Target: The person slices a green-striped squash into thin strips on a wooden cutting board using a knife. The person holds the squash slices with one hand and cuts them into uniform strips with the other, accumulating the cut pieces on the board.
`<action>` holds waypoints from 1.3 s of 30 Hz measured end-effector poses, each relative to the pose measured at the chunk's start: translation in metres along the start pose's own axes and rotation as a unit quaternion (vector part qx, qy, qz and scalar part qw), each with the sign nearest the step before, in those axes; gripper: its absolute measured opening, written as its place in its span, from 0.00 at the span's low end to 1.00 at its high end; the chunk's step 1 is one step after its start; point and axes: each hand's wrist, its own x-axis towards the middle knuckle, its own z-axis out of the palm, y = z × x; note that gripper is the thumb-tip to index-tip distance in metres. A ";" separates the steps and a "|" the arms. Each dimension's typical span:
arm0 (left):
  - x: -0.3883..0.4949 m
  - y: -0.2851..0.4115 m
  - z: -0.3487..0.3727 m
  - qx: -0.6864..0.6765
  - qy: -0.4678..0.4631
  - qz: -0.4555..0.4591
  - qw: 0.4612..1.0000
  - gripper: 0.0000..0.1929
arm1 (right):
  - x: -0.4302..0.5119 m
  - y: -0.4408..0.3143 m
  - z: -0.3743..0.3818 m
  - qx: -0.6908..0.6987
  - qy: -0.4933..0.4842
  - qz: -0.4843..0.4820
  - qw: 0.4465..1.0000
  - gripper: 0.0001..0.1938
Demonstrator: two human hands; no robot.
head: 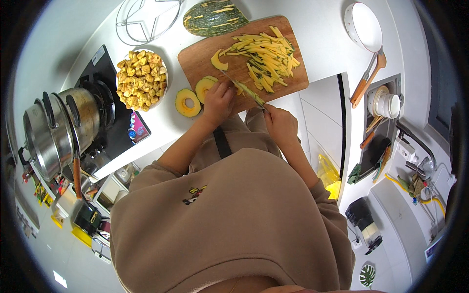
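My right hand [280, 122] grips the handle of a kitchen knife [240, 85], its blade slanting across the near part of a wooden cutting board [198, 58]. Along the blade lies a cut piece of green-skinned squash [253, 96]. My left hand [220, 100] presses bent fingers onto squash at the board's near edge, close to the blade; the fingers partly hide it. Beside that hand are a squash round [205, 88] and a ring-shaped slice [188, 103] with a hollow centre. A curved slice [219, 61] rests beyond the knife tip, and yellow squash strips [269, 58] are heaped on the board.
A large squash piece [214, 18] touches the board's far edge. Left are a bowl of browned cubes [141, 80], a wire rack [148, 22] and a steel pot [62, 128] on the stove. Right are a white bowl [363, 27], wooden-handled utensils [368, 78] and a sink [375, 135].
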 end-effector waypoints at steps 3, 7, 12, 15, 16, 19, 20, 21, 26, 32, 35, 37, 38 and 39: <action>0.000 0.004 0.010 0.001 0.036 0.016 0.999 0.12 | -0.001 -0.001 -0.004 -0.051 -0.018 -0.003 0.999 0.11; -0.004 0.005 0.018 -0.006 0.043 0.012 0.999 0.14 | -0.001 -0.001 -0.010 -0.075 -0.027 -0.003 0.997 0.10; -0.007 0.002 0.021 -0.012 0.036 0.004 0.999 0.16 | 0.002 -0.003 -0.014 -0.093 -0.037 -0.004 0.995 0.09; -0.007 0.002 0.021 -0.003 0.043 0.009 0.999 0.16 | 0.007 -0.002 -0.008 -0.099 -0.047 -0.011 0.994 0.08; -0.006 0.002 0.022 0.004 0.051 0.011 0.999 0.15 | 0.013 -0.001 -0.003 -0.105 -0.053 -0.014 0.993 0.08; -0.006 0.003 0.022 0.011 0.068 0.013 0.998 0.14 | 0.034 -0.001 0.018 -0.092 -0.033 -0.035 0.995 0.08; -0.005 0.002 0.021 0.014 0.075 0.016 0.997 0.14 | 0.039 -0.001 0.023 -0.083 -0.028 -0.040 0.995 0.08; -0.005 0.001 0.020 0.007 0.073 0.013 0.997 0.13 | 0.041 0.001 0.026 -0.071 -0.012 -0.051 0.996 0.07; -0.005 0.002 0.018 -0.019 0.060 -0.018 0.998 0.12 | 0.024 0.005 0.011 -0.047 -0.023 -0.032 0.998 0.09; -0.009 -0.001 0.022 -0.012 0.070 -0.005 0.997 0.12 | 0.011 -0.003 -0.002 -0.102 -0.078 0.008 0.992 0.08; -0.011 -0.006 0.024 -0.011 0.095 -0.003 0.995 0.12 | 0.024 -0.009 0.019 -0.116 -0.093 0.024 0.989 0.09; -0.013 -0.008 0.025 -0.024 0.095 -0.001 0.995 0.12 | 0.029 -0.011 0.033 -0.106 -0.059 0.005 0.993 0.09; -0.014 -0.010 0.024 -0.028 0.097 0.005 0.995 0.12 | 0.030 -0.012 0.038 -0.100 -0.041 -0.007 0.994 0.09; -0.014 -0.012 0.023 -0.029 0.097 0.007 0.995 0.12 | 0.031 -0.013 0.040 -0.089 -0.026 -0.010 0.996 0.09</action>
